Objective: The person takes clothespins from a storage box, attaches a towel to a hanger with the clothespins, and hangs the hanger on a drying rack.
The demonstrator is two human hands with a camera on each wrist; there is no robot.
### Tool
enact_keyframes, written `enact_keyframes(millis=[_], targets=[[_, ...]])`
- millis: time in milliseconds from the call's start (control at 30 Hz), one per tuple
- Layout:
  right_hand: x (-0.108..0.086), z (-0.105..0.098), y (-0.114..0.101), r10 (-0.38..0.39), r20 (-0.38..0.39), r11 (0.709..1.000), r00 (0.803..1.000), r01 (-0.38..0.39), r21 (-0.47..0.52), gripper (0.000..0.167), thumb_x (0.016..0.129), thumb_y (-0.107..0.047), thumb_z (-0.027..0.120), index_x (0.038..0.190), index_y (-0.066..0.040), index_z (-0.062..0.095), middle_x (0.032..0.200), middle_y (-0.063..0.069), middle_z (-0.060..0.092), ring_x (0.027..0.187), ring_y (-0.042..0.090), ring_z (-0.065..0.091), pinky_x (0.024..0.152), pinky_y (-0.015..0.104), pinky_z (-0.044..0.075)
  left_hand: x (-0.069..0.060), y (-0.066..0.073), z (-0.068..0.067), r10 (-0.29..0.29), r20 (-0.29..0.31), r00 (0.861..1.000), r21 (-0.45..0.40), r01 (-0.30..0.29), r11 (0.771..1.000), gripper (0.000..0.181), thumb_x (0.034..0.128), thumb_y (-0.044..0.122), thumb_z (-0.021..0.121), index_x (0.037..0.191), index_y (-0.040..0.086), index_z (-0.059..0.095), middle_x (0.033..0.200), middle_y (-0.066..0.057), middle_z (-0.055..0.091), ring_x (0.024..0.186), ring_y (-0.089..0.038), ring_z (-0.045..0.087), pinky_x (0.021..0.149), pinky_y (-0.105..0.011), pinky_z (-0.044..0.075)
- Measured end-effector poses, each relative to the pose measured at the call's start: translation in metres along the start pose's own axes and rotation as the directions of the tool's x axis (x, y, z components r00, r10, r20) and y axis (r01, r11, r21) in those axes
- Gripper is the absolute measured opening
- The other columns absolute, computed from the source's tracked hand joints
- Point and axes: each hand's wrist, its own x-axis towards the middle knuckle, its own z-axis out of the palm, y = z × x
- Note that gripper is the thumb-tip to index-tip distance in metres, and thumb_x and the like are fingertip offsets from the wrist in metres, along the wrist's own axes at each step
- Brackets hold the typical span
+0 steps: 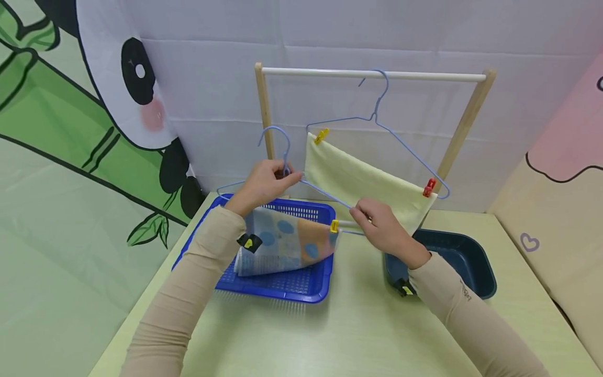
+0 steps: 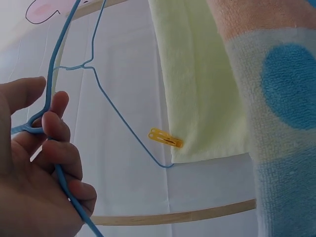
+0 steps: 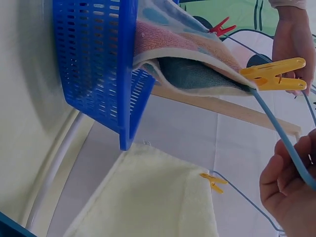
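My left hand (image 1: 268, 180) grips a blue wire hanger (image 1: 325, 192) at its neck, just under the hook. Farther right, my right hand (image 1: 383, 228) holds the sloping arm of the same hanger, fingers curled round the wire. From this hanger hangs a patterned towel (image 1: 282, 241) with blue dots on grey and orange. A yellow clothespin (image 1: 334, 226) pinches its right corner, and a red clothespin (image 3: 222, 27) shows at the other corner in the right wrist view. The towel hangs in front of and over the blue basket (image 1: 282, 296); whether it touches the basket is unclear.
Behind, a wooden rack with a white bar (image 1: 320, 71) bears another blue hanger (image 1: 410, 144). A pale yellow towel (image 1: 363, 178) hangs there, clipped by yellow (image 1: 321, 136) and red (image 1: 429, 187) clothespins. At right stands a dark basin (image 1: 471, 262), partly behind my right forearm.
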Motion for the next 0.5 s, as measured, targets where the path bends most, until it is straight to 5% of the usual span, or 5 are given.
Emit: enact_keyframes(millis=[267,500], targets=[[0.001,-0.004,-0.004,-0.023,-0.069,0.999,0.997,0.021,-0.024,0.031,0.095,-0.005,0.051,0.067,-0.014,0.044,0.065,-0.006,0.036,0.055,0.009,0.034,0.053,0.028,0.029,-0.004,-0.005,-0.008,0.01,0.017,1.0,-0.069,-0.009,0.998,0.025,0.0885,0.036,0.066,0.093,0.011,0.065,0.09,-0.004,0.061,0.079,-0.018,0.052,0.07,-0.031,0.044],[0.001,-0.015,-0.007,-0.017,-0.109,0.999,0.994,0.013,-0.033,0.033,0.096,-0.007,0.05,0.066,-0.014,0.042,0.062,-0.007,0.035,0.051,0.009,0.031,0.05,0.028,0.029,-0.004,-0.014,-0.016,0.049,-0.033,0.998,0.019,-0.049,0.999,0.026,0.0875,0.031,0.068,0.101,0.009,0.065,0.082,-0.006,0.055,0.074,-0.021,0.047,0.065,-0.033,0.039]])
